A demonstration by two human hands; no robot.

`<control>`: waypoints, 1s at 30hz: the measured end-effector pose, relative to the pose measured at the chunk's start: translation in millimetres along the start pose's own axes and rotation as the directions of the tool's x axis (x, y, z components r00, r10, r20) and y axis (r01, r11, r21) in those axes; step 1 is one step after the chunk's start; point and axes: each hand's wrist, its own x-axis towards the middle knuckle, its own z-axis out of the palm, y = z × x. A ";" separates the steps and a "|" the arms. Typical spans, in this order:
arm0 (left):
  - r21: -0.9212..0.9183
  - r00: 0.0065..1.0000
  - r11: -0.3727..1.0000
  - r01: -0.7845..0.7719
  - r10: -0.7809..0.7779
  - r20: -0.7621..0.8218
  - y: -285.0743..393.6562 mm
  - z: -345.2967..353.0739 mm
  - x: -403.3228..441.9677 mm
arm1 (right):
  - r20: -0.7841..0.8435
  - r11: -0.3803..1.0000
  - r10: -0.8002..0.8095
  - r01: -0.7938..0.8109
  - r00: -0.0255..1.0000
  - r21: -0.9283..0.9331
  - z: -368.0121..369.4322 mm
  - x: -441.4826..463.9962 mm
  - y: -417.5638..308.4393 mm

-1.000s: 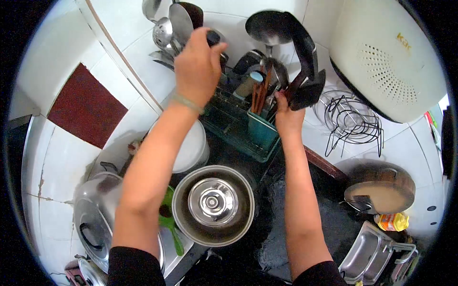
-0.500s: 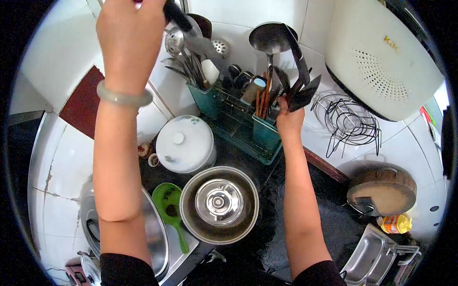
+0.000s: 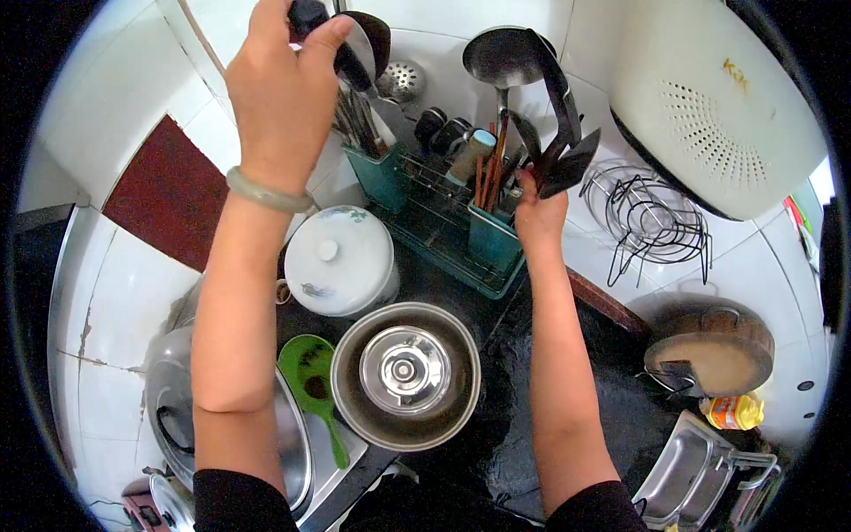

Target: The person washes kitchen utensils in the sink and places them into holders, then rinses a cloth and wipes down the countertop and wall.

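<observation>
At the upper left, my left hand (image 3: 284,97) is closed around a black-handled utensil (image 3: 354,67) above the left green holder (image 3: 379,177). Its working end is hidden, so its kind is unclear. Cutlery with metal handles (image 3: 357,124) stands in that holder. My right hand (image 3: 539,208) grips black cooking utensils, among them a slotted-looking turner (image 3: 572,162), beside the right green holder (image 3: 493,235). Brown chopsticks (image 3: 490,182) stand in this holder. Just behind, a dark ladle (image 3: 505,58) leans with its bowl up against the tiles.
A white lidded pot (image 3: 341,266), a steel pot (image 3: 346,417) with a shiny lid inside and a green scoop (image 3: 310,359) stand nearby. Wire racks (image 3: 651,222), a round chopping board (image 3: 709,355), a yellow-capped bottle (image 3: 734,412) and a sink (image 3: 678,470) lie to the right.
My left hand has moved right and slightly down with the black-handled utensil, which now sits closer to the left holder. My right hand stays almost in place, still gripping the black utensils.
</observation>
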 end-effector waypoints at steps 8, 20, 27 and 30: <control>0.192 0.992 0.974 -0.120 0.113 0.050 -10.7 18.3 -11.7 | 0.056 0.997 0.045 -0.041 0.997 -0.069 -0.7 0.1 -0.3; 0.330 0.956 0.940 -0.093 -0.008 0.292 -45.6 46.9 -88.8 | 0.044 0.998 0.059 -0.058 0.997 -0.017 -2.6 1.0 -1.9; 0.106 0.928 0.994 0.015 -0.054 0.369 -25.8 66.4 -118.8 | 0.461 0.922 0.168 -0.304 0.871 0.238 -61.9 -17.0 -26.7; 0.063 0.913 0.998 0.007 -0.032 0.407 -23.8 85.6 -112.1 | 0.285 0.937 0.065 -0.157 0.956 0.313 -57.3 -29.8 -14.9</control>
